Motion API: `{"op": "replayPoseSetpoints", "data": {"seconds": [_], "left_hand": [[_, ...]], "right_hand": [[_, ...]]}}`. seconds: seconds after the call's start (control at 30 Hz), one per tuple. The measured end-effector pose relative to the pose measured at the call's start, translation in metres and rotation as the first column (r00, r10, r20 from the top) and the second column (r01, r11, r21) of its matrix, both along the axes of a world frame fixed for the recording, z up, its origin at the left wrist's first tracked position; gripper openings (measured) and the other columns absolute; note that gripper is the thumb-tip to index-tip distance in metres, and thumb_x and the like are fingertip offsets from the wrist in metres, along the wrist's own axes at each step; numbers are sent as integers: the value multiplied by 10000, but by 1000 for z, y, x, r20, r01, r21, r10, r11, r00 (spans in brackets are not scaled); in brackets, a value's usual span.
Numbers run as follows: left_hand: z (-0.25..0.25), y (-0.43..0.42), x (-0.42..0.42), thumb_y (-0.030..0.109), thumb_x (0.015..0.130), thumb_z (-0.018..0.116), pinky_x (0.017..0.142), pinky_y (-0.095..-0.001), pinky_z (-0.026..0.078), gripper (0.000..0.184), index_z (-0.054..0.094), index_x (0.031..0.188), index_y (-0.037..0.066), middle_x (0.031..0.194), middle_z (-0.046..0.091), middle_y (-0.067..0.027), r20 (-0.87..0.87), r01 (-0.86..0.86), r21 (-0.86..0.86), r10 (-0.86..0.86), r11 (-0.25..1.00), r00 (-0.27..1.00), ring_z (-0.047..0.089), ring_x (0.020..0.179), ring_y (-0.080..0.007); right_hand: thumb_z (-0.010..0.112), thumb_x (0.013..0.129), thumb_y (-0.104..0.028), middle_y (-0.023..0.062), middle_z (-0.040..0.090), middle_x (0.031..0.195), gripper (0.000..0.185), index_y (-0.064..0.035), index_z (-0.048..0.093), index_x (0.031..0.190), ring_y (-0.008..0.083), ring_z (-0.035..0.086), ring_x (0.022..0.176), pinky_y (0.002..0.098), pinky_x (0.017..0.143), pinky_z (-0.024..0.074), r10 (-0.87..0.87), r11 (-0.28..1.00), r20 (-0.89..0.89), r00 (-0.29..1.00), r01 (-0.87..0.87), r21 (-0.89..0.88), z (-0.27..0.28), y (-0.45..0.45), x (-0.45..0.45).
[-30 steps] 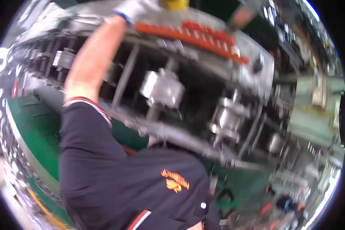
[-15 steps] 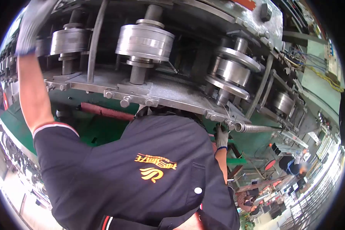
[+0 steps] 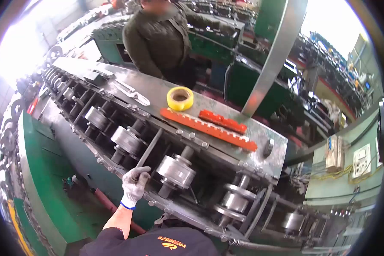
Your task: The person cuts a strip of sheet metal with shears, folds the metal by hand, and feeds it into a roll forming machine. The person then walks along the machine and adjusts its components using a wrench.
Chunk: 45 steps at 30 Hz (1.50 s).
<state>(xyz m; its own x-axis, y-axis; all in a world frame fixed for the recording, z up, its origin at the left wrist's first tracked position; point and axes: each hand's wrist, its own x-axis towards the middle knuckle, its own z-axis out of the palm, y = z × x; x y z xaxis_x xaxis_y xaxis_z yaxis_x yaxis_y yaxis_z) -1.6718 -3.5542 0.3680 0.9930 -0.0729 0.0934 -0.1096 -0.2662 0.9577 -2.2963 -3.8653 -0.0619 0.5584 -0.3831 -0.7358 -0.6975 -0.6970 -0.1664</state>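
My left hand (image 3: 135, 183), in a white knitted glove with a blue cuff, is at the near edge of the long machine frame (image 3: 170, 210). Its fingers are curled in beside the lower end of a slanting metal bar (image 3: 150, 148); whatever they may hold is hidden. Just right of the hand is a shiny steel roller (image 3: 175, 171), and another roller (image 3: 126, 141) sits to the upper left. A flanged roller (image 3: 235, 199) stands further right. My right hand is out of view.
On the machine's top plate (image 3: 158, 94) lie a yellow tape roll (image 3: 180, 98), a long orange toothed strip (image 3: 209, 129), a shorter red strip (image 3: 222, 121) and a wrench-like tool (image 3: 131, 92). Another person (image 3: 158, 40) stands behind it. A metal post (image 3: 275, 57) rises beyond.
The view has tilted up, bringing the top plate and the other person into sight. My left hand has come down to the near frame edge, and my right hand has left the view.
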Motion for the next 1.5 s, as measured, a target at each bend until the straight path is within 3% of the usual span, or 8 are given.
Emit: {"op": "replayPoseSetpoints", "data": {"seconds": [0.1,0.17,0.43,0.5,0.57,0.7,1.07,1.5], "left_hand": [[-4,1,1,54,990,597,672,-221,500,192,743,1071,-43,797,708,-48,124,-16,85,6,996,992,634,724,-86],[-10,-1,0,58,999,591,684,-222,496,202,736,1095,-44,795,700,-45,94,-27,11,26,1000,995,627,737,-84],[-30,6,8,249,1057,624,567,-175,346,278,722,1140,2,760,673,26,165,-21,55,12,998,986,475,622,1],[-27,4,7,207,1056,618,582,-184,357,247,722,1143,0,765,671,19,147,-38,64,29,997,989,484,640,-9],[-28,2,7,190,1051,622,606,-198,386,236,721,1143,-4,769,668,11,180,-33,61,22,998,984,511,669,-23],[-18,-4,4,150,1044,612,636,-212,428,207,722,1115,-11,764,663,1,129,-58,84,47,995,991,556,699,-42],[-15,0,4,30,974,624,662,-235,516,153,721,1054,-57,809,700,-59,30,-86,22,86,996,996,646,709,-95],[-6,9,23,-10,762,711,561,-349,512,197,741,945,56,657,680,-64,239,-10,172,-32,985,970,665,572,-245]], "right_hand": [[397,1065,-499,220,490,1524,593,-141,455,1534,440,448,1395,541,1094,419,-438,897,132,889,422,130,13,-19,5],[620,925,-444,264,591,1403,534,-23,656,1252,355,581,1292,508,1114,438,-561,825,409,720,442,352,72,-33,51],[613,937,-431,209,659,1315,501,-102,631,1314,386,580,1283,478,1090,445,-604,781,57,795,577,239,85,-40,72],[631,925,-407,202,689,1236,490,-90,626,1298,364,666,1134,468,998,502,-648,739,5,762,627,247,71,-37,66],[692,876,-301,94,689,792,301,-19,700,977,174,643,665,353,610,508,-822,565,200,533,724,395,85,-28,65],[668,916,-402,129,744,880,372,-37,729,952,234,710,821,428,693,543,-858,512,159,488,788,342,132,-21,71],[749,844,-276,146,750,969,371,-25,708,1115,292,715,903,429,824,554,-769,639,221,600,708,300,110,-37,66],[754,836,-298,147,747,959,342,-37,726,1054,301,705,905,431,834,545,-314,920,354,881,190,344,114,-166,259]]}}
